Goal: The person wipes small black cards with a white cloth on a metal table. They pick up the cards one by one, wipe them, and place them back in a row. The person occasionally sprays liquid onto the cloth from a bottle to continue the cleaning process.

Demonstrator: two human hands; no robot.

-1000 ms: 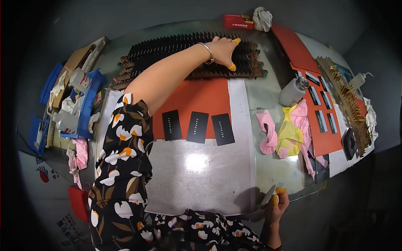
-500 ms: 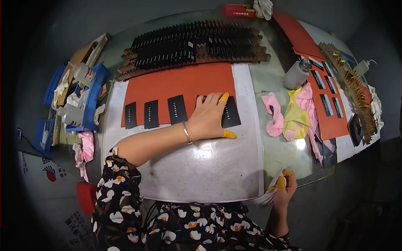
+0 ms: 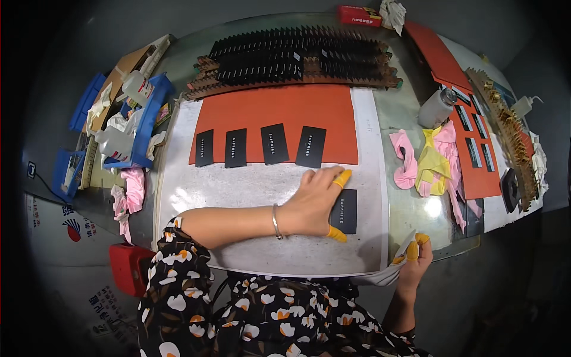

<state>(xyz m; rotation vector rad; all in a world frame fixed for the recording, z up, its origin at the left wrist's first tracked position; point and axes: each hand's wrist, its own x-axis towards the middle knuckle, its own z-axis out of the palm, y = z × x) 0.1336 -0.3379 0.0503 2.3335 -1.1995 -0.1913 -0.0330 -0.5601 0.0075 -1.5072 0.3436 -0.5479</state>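
Note:
My left hand [image 3: 309, 204] has a black rectangular card-like plate [image 3: 345, 214] gripped by its opposite edges, between the thumb and forefinger. Yellow finger cots cover those two fingertips. The plate is over the pale work surface [image 3: 250, 184], on the near side of an orange mat [image 3: 273, 107]. Several similar black plates [image 3: 274, 143] lie in a row along the mat's near edge. At the lower right, my right hand [image 3: 414, 262] is closed on a white cloth [image 3: 392, 273], with yellow cots on its fingertips too.
Notched wooden racks [image 3: 285, 88] full of black plates stand behind the mat. A blue tray [image 3: 140, 134] with squeeze bottles [image 3: 114, 143] is on the left. To the right are a grey bottle [image 3: 437, 108], pink and yellow cloths [image 3: 433, 163] and another orange mat [image 3: 482, 184].
My left hand has taken the rightmost plate from the row and drawn it toward me, off the orange mat. My right hand still holds the cloth. The whole view has shifted slightly.

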